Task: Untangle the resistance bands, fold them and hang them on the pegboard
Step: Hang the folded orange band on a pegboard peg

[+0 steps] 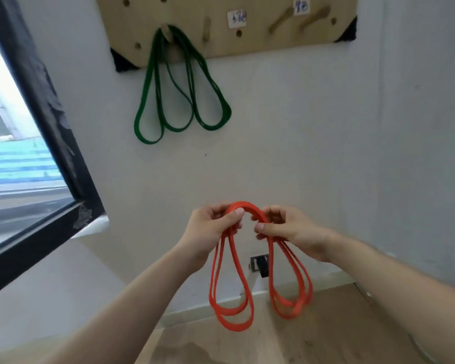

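An orange resistance band [233,300] is folded into several loops that hang down in two bunches. My left hand [210,227] grips the left side of its top bend, thumb over the strands. My right hand [286,227] pinches the right side of the same bend. High on the wall is a wooden pegboard [260,40]. A green resistance band [184,101] hangs folded from a peg at the board's lower left. Other wooden pegs [281,19] stick out bare to the right.
A black-framed window [45,106] fills the left side. Low on the white wall is a dark socket [259,265]. A wooden floor [313,332] lies below. Two small white labels [237,19] are stuck on the board.
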